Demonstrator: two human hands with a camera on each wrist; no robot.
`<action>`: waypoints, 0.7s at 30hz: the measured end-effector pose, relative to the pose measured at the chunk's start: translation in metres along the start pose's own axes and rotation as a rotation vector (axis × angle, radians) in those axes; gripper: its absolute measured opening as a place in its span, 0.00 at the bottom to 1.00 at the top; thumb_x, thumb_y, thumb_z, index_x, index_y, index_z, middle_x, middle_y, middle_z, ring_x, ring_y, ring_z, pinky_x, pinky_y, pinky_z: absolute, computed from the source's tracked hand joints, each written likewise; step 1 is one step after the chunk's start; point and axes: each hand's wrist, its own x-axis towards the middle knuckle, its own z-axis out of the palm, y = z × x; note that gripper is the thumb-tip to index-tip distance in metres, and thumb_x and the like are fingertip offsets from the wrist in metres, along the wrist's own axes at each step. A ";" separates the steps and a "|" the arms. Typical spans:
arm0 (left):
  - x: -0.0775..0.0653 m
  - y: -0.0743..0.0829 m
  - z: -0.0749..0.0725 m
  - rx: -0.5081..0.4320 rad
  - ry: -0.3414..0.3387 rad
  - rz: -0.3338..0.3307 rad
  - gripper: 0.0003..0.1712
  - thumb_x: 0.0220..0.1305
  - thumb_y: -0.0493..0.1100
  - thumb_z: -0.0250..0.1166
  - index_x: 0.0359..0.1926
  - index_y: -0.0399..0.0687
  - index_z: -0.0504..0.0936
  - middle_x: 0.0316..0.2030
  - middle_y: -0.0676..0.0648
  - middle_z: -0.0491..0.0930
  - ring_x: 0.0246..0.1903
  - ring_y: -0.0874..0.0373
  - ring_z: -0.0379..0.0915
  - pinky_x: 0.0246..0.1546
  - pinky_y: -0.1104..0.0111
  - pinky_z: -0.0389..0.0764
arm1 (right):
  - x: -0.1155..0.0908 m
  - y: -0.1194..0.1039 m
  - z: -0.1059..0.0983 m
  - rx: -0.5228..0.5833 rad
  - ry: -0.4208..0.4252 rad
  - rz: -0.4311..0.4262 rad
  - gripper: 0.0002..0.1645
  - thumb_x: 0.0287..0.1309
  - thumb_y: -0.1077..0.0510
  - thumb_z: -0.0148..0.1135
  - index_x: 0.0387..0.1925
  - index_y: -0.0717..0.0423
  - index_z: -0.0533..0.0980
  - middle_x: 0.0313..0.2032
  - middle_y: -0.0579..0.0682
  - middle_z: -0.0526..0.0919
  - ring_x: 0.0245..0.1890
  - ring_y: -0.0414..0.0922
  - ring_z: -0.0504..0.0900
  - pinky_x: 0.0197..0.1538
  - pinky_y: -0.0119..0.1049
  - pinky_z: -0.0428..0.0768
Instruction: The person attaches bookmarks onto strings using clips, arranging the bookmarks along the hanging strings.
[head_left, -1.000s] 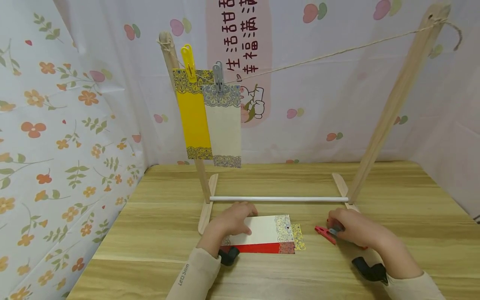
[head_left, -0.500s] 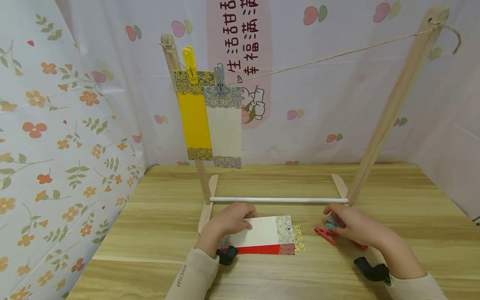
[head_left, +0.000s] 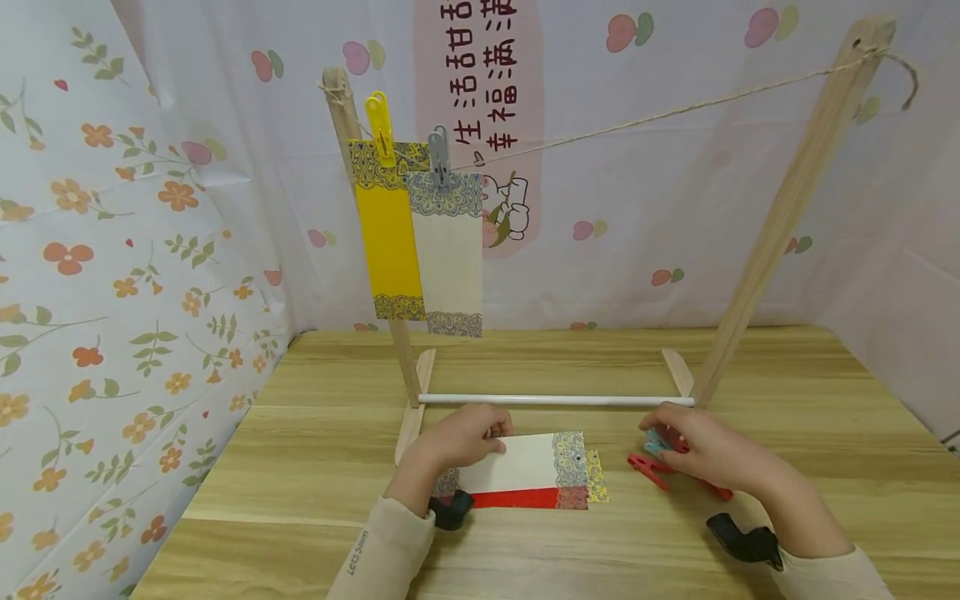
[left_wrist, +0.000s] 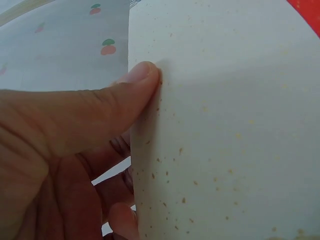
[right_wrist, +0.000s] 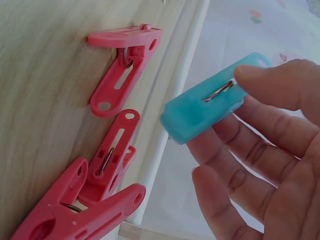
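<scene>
Already two cards [head_left: 388, 250] hang clipped on the string [head_left: 750, 93], while the left hand [head_left: 461, 437] pinches a white card [head_left: 521, 462] over unhung red and yellow-patterned ones on the table [head_left: 555, 554] and the right hand [head_left: 716, 448] holds a blue clothespin [right_wrist: 200, 107] beside unused red clothespins [right_wrist: 136, 62].

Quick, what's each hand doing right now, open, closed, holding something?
Left hand: holding, pinching the cream card by its edge.
Right hand: holding a light blue clothespin.
</scene>
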 end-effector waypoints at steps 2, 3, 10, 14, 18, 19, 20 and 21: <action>0.000 0.001 -0.001 0.005 0.005 0.015 0.03 0.63 0.33 0.66 0.36 0.43 0.81 0.33 0.50 0.79 0.34 0.60 0.70 0.37 0.71 0.73 | 0.000 0.000 -0.001 0.005 0.004 -0.005 0.20 0.58 0.61 0.68 0.51 0.61 0.77 0.39 0.42 0.79 0.37 0.32 0.74 0.37 0.31 0.77; -0.001 0.001 -0.001 0.008 0.007 0.020 0.03 0.64 0.32 0.66 0.36 0.43 0.81 0.33 0.50 0.79 0.34 0.60 0.70 0.36 0.71 0.73 | 0.000 -0.001 -0.001 0.008 0.007 -0.007 0.20 0.58 0.61 0.68 0.52 0.61 0.76 0.40 0.43 0.79 0.37 0.33 0.75 0.37 0.32 0.78; -0.003 0.006 -0.005 -0.005 0.022 0.045 0.04 0.64 0.31 0.65 0.34 0.43 0.81 0.32 0.50 0.80 0.34 0.59 0.71 0.37 0.70 0.73 | -0.002 -0.005 -0.003 0.020 0.031 -0.003 0.20 0.59 0.61 0.67 0.53 0.60 0.76 0.40 0.42 0.80 0.38 0.33 0.76 0.38 0.33 0.79; -0.007 0.006 -0.007 -0.013 0.032 0.039 0.04 0.64 0.32 0.65 0.35 0.44 0.81 0.32 0.51 0.79 0.34 0.60 0.71 0.38 0.71 0.74 | -0.002 -0.008 -0.004 0.040 0.047 -0.038 0.19 0.61 0.61 0.66 0.53 0.59 0.75 0.39 0.40 0.79 0.37 0.30 0.73 0.37 0.31 0.78; -0.011 0.005 -0.009 -0.027 0.048 0.037 0.03 0.64 0.33 0.65 0.34 0.45 0.81 0.31 0.52 0.79 0.34 0.60 0.71 0.38 0.71 0.74 | -0.003 -0.010 -0.005 0.076 0.067 -0.086 0.17 0.63 0.62 0.64 0.53 0.57 0.75 0.38 0.42 0.79 0.37 0.29 0.72 0.35 0.30 0.76; -0.011 0.005 -0.009 -0.030 0.053 0.041 0.03 0.64 0.33 0.66 0.34 0.45 0.81 0.31 0.52 0.79 0.34 0.60 0.70 0.37 0.71 0.74 | -0.003 -0.011 -0.005 0.086 0.070 -0.090 0.17 0.64 0.62 0.63 0.53 0.56 0.75 0.38 0.42 0.79 0.37 0.29 0.72 0.35 0.29 0.76; -0.012 0.005 -0.010 -0.034 0.057 0.043 0.03 0.64 0.33 0.66 0.34 0.44 0.81 0.31 0.52 0.79 0.34 0.60 0.70 0.37 0.70 0.74 | -0.003 -0.011 -0.005 0.093 0.075 -0.098 0.16 0.64 0.63 0.63 0.53 0.56 0.75 0.38 0.43 0.79 0.37 0.29 0.73 0.35 0.29 0.76; -0.012 0.004 -0.011 -0.037 0.060 0.046 0.03 0.64 0.33 0.66 0.33 0.45 0.81 0.30 0.53 0.79 0.34 0.60 0.70 0.37 0.70 0.74 | -0.004 -0.012 -0.005 0.099 0.081 -0.108 0.16 0.64 0.64 0.62 0.53 0.55 0.74 0.38 0.43 0.79 0.38 0.29 0.73 0.34 0.29 0.76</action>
